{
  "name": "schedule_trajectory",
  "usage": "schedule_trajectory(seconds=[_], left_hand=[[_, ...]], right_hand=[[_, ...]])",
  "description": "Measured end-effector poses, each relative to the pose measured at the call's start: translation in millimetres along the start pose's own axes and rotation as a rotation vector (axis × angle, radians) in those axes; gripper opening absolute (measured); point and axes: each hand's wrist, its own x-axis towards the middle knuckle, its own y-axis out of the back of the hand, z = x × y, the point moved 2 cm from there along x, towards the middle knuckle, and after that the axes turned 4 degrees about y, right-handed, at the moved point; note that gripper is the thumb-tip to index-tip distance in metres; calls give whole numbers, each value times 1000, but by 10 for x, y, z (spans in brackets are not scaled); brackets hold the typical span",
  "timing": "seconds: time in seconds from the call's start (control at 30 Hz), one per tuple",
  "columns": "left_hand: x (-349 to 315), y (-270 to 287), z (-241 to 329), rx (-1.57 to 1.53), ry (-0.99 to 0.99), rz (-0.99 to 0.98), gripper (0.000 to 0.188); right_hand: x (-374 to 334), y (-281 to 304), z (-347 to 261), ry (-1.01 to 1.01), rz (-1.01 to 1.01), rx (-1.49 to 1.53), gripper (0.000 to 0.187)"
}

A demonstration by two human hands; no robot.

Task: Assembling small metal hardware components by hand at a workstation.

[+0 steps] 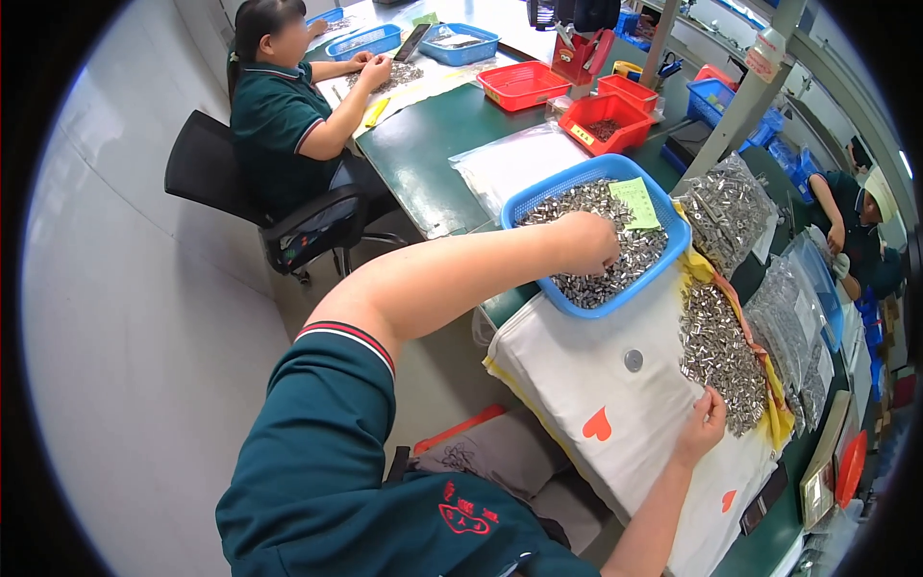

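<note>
Leftward stands a pale wall [135, 288], white cloth [548, 361] beneath the right hand [699, 429]

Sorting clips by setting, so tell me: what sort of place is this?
Probably a workshop or factory room for small metal parts: a blue basket full of metal pieces, clear bags of similar pieces, and a seated co-worker in a green shirt.

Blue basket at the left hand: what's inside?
Small silvery pieces, piled across the blue basket, with a yellow-green note on top. The left hand reaches in, hiding what lies beneath it. The pile covers the bottom; what's under the note can't be seen.
</note>
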Motion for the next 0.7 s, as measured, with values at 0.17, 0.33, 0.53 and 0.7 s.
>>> schedule_trajectory(seconds=[0.17,0.33,0.53,0.7], left_hand=[[-230,-37,416,-85,-176,170,17],[-139,-564,1256,33,-395,118,15],[-176,-876,1239,78,-390,66,17],[-67,-807,1257,48,-373,22,16]], right_hand=[[-7,-46,-146,13,-62,-54,16],[-32,-5,70,22,-50,-92,15],[-36,-27,-108,48,-53,-80,15],[-3,-47,-9,53,-22,-66,15]])
